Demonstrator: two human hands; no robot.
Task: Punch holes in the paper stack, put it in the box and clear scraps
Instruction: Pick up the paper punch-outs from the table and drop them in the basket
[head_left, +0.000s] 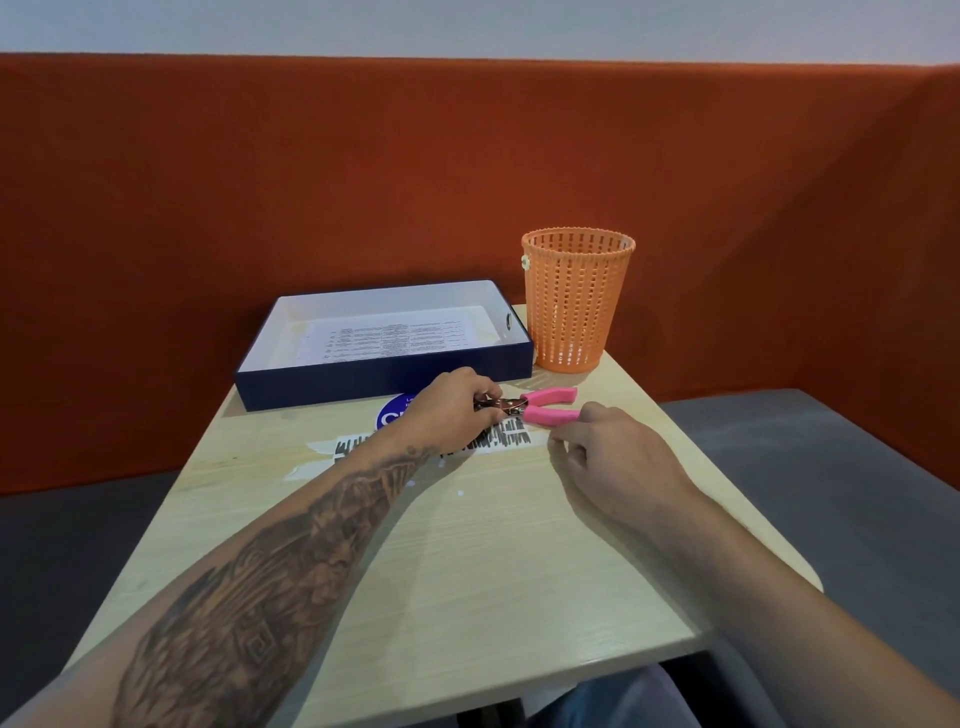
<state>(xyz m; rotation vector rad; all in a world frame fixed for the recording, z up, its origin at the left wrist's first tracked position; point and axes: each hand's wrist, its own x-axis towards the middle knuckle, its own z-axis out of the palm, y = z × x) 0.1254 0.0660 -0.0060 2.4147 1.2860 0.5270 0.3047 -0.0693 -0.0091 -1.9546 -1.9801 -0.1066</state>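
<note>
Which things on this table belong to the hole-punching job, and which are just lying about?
Job: pink-handled hole punch; navy box holding printed paper; orange plastic mesh bin; white paper scraps.
Lying about: round blue sticker; scribbled-over white label.

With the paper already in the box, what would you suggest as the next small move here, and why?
Probably lift the punch aside with the left hand, whose fingers are on its metal head. White scraps lie scattered on the table, and the orange basket stands close by to take them.
</note>
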